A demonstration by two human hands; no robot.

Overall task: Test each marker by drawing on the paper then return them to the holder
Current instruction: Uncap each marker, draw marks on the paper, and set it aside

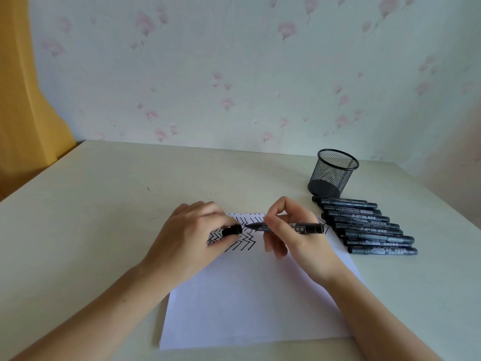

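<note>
- A slim black marker with a grey printed label (289, 227) is held level above the top of the sheet by the right hand (291, 230), its barrel pinched between thumb and curled fingers (270, 220).
- The marker's bare, tapered tip is pointed to the left, straight at a short black cap (231, 230), with only a small gap seen between the two.
- That cap is gripped in the curled fingers of the left hand (192, 235), its open end turned toward the tip.
- A white sheet of paper (250, 303) is laid flat on the pale cream tabletop (91, 204); both hands are poised over its far edge.
- Rows of black zigzag and slanted strokes (242, 242) are seen along the top of the paper, partly hidden by the hands.
- A row of capped black markers with grey labels (364, 225) is lined up side by side on the tabletop just right of the paper, caps to the left.
- A round black wire-mesh pen holder (331, 173) is stood upright just behind that row, near the floral wallpaper (234, 74).
- A scatter of fine black specks (213, 196) is noted on the tabletop beyond the left hand.
</note>
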